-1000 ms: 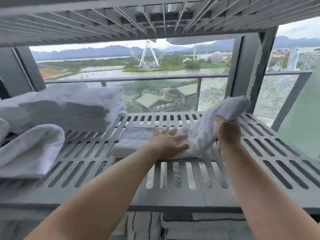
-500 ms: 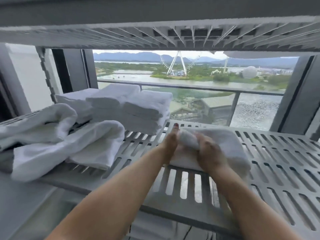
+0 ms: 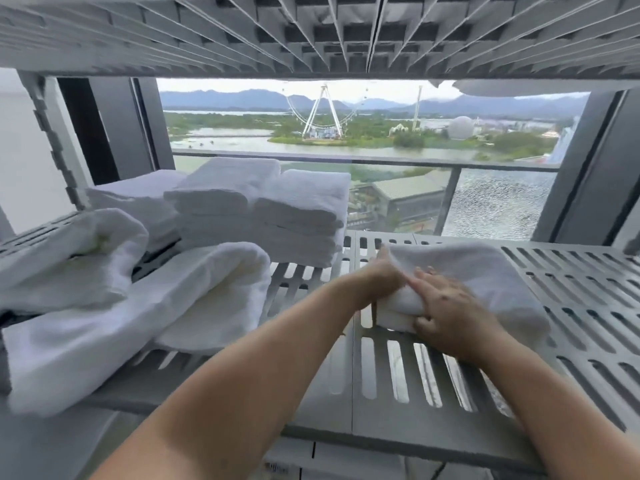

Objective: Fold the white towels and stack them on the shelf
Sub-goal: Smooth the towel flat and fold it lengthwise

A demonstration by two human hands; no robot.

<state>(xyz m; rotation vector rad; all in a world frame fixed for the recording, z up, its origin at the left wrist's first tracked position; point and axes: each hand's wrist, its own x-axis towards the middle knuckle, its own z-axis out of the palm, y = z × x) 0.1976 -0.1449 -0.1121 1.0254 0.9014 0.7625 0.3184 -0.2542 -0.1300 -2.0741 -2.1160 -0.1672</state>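
Observation:
A folded white towel (image 3: pixel 485 282) lies on the grey slotted shelf (image 3: pixel 588 306), right of centre. My left hand (image 3: pixel 384 278) grips its left end, fingers curled around the fold. My right hand (image 3: pixel 446 313) presses on the towel's near left corner, fingers spread over the top and thumb at the front edge. A stack of folded white towels (image 3: pixel 270 209) stands at the back left of the shelf. Two loose, unfolded white towels (image 3: pixel 166 306) lie heaped at the near left.
Another slotted shelf (image 3: pixel 311 36) hangs close overhead. Dark uprights (image 3: pixel 595 168) frame the shelf at both sides. Behind it a glass balcony rail (image 3: pixel 450 164) and a view of water and a ferris wheel. The shelf's right half holds only the folded towel.
My right hand has brought the lifted right end of the towel down over the rest, and both hands now rest on the folded bundle. The view has swung left, showing more of the towel heaps.

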